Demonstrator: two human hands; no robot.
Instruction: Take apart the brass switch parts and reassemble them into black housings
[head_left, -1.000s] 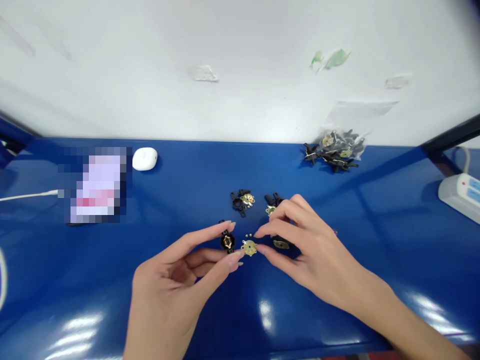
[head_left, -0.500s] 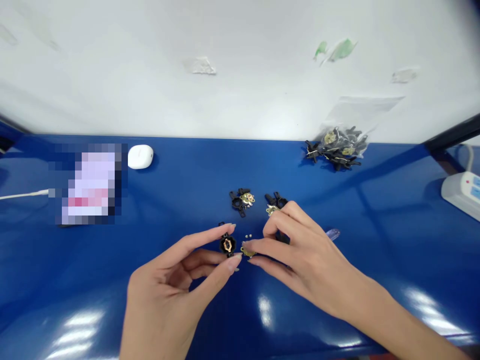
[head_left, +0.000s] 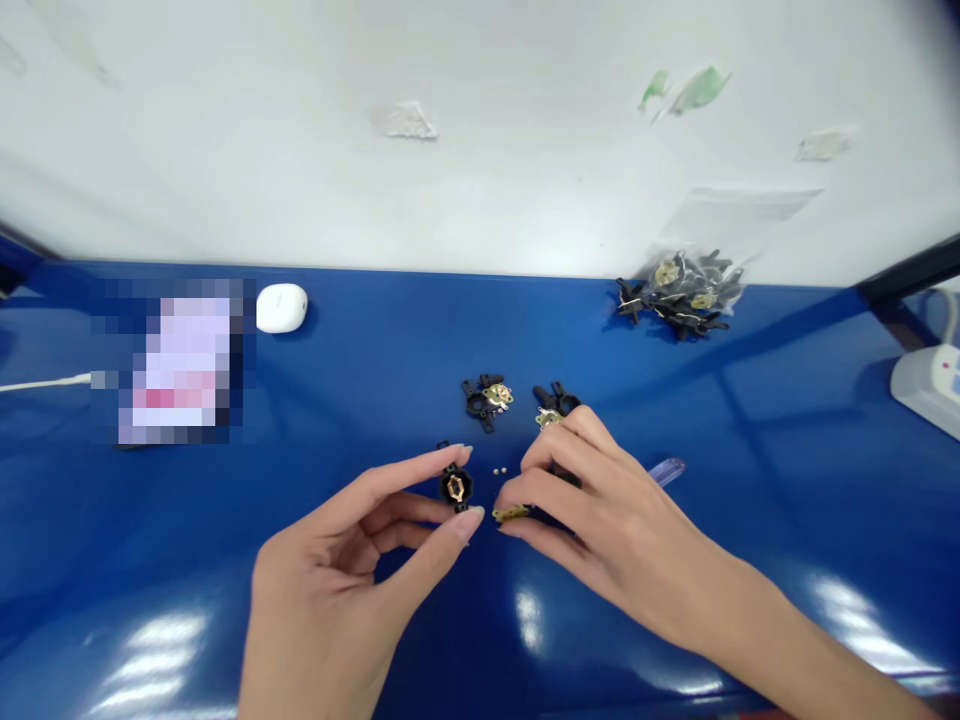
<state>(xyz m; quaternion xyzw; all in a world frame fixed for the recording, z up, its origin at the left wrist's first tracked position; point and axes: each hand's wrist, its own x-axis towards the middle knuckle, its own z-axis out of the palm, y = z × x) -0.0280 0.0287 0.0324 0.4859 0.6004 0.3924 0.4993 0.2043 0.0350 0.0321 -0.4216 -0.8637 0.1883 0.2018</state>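
Observation:
My left hand (head_left: 337, 560) pinches a black plastic housing (head_left: 455, 487) with a brass centre between thumb and fingertips. My right hand (head_left: 622, 530) holds a thin brass disc (head_left: 511, 513) edge-on between its fingertips, close to the housing but apart from it. Two tiny brass rivets (head_left: 500, 470) lie on the table between my hands. Just beyond them rest a black-and-brass part (head_left: 487, 397) and another (head_left: 553, 405), the second touching my right fingers. Something dark lies partly hidden under my right hand.
A plastic bag (head_left: 679, 298) of black-and-brass parts lies at the table's back edge. The blue table (head_left: 375, 350) also holds a white earbud case (head_left: 281, 307), a pixelated object (head_left: 176, 365), a translucent blue pen (head_left: 667, 470) and a white power strip (head_left: 930, 390).
My right hand has lifted the brass disc and turned it edge-on, moving it slightly right. The black housing in my left hand has turned a little. The view has shifted slightly.

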